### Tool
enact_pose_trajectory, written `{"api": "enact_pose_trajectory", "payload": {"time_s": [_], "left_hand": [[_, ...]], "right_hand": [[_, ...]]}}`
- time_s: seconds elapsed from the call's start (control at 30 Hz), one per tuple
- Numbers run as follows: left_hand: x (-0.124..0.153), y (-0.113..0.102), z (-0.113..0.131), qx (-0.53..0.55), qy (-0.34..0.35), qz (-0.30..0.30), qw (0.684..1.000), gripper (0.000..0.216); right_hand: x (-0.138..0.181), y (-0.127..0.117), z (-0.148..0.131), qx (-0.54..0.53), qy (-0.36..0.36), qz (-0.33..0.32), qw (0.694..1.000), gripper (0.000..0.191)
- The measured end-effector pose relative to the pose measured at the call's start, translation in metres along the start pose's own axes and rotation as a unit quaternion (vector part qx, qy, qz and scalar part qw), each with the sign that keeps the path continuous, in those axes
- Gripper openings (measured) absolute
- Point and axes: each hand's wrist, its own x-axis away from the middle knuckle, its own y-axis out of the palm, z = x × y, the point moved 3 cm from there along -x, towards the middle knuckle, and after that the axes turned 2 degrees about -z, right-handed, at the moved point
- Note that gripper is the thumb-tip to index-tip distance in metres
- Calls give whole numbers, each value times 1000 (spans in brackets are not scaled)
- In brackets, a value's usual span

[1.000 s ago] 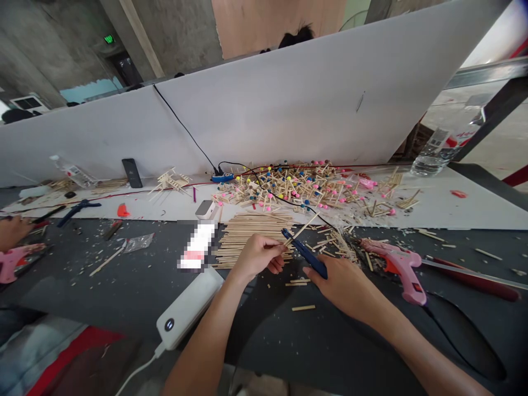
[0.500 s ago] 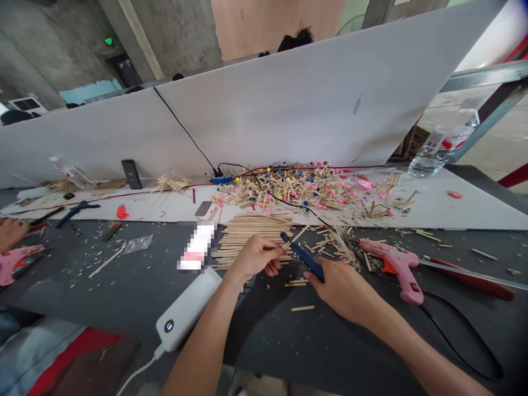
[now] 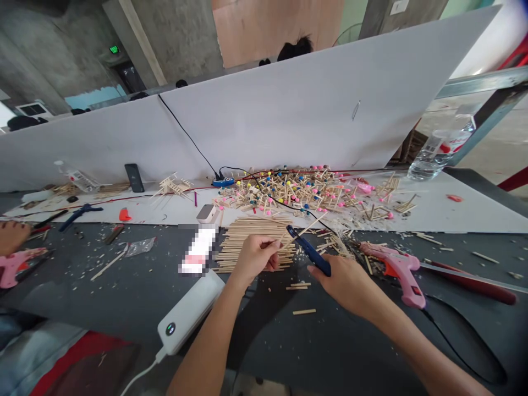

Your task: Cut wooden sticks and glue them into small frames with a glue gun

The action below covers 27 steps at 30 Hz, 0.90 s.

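Left hand (image 3: 256, 258) pinches a wooden stick (image 3: 304, 230); right hand (image 3: 345, 284) grips a blue cutter (image 3: 310, 257) just beside it, both above stacked sticks (image 3: 251, 245).

Blue-handled tool (image 3: 309, 252) slightly farther right

The sticks (image 3: 251, 245) stacked on the counter are bare pale wood, matt and slightly rough. The counter (image 3: 124, 297) has a dark, matt top, gritty with wood shavings. The blue tool (image 3: 310, 258) looks like smooth plastic with a soft sheen, and the pink glue gun (image 3: 398, 272) is glossier plastic. The white power bank (image 3: 190, 312) has a smooth plastic shell, the water bottle (image 3: 438, 154) is clear thin plastic, and the far wall (image 3: 181, 33) is rough grey concrete.
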Motion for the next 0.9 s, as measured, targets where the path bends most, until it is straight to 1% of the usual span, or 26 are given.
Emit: {"api": "enact_pose_trajectory", "payload": {"time_s": [0.03,0.07,0.13,0.17,0.2,0.23,0.3,0.33,0.37,0.47,0.57,0.7,0.8,0.9], "left_hand": [[0,0,-1,-17,2,0,1000,28],[0,0,-3,-42,-4,-15,999,27],[0,3,-7,-106,-28,-71,991,24],[0,4,-8,-143,-32,-86,986,24],[0,4,-7,-179,-20,-78,980,24],[1,4,-4,-212,10,-52,976,25],[2,3,3,-241,96,19,966,30],[3,3,6,-233,134,43,962,32],[4,4,8,-217,162,54,961,34],[5,10,11,-197,216,77,953,28],[7,15,12,-240,252,115,930,25],[10,19,14,-291,278,141,904,31],[11,20,14,-292,289,144,900,32],[12,20,15,-271,291,138,907,35]], "right_hand": [[-1,-2,2,-1,6,5,1000,33],[-1,-4,3,-1,10,12,1000,33],[-1,-6,5,-8,10,20,1000,32],[-1,-6,5,-13,7,22,1000,31],[-1,-6,4,-19,4,21,1000,30],[0,-5,3,-24,-1,17,1000,29],[1,-3,0,-34,-9,7,999,28],[1,-2,-1,-36,-13,6,999,27],[2,0,-3,-39,-15,5,999,27],[4,3,-6,-40,-22,13,999,25],[5,7,-9,-34,-26,27,999,24],[5,10,-11,-39,-38,27,998,23],[6,12,-11,-38,-39,28,998,22],[7,11,-12,-34,-40,34,998,22]]}}
